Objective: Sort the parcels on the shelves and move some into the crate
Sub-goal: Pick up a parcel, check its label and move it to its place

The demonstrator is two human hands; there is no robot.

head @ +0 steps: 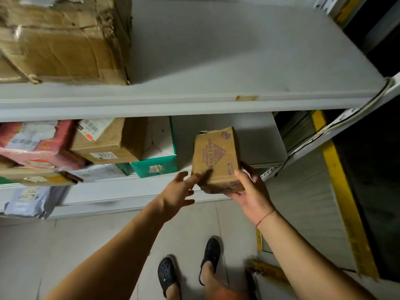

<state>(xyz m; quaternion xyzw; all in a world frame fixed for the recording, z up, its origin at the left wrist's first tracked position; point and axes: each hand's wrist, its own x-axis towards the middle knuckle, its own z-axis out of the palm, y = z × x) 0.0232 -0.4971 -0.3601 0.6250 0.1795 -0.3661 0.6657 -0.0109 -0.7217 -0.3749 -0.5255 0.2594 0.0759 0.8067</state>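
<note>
Right hand (249, 191) grips small brown parcel (216, 156) from below, left hand (179, 189) open, fingers touching its side; support both sides before lifting off shelf (259, 135).

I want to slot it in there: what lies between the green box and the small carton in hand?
Nothing: the head view shows bare shelf between green box and small carton.

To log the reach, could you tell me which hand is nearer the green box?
Left. The left hand hovers just below-right of the green box; the right hand is farther right, holding the small cardboard box.
</note>
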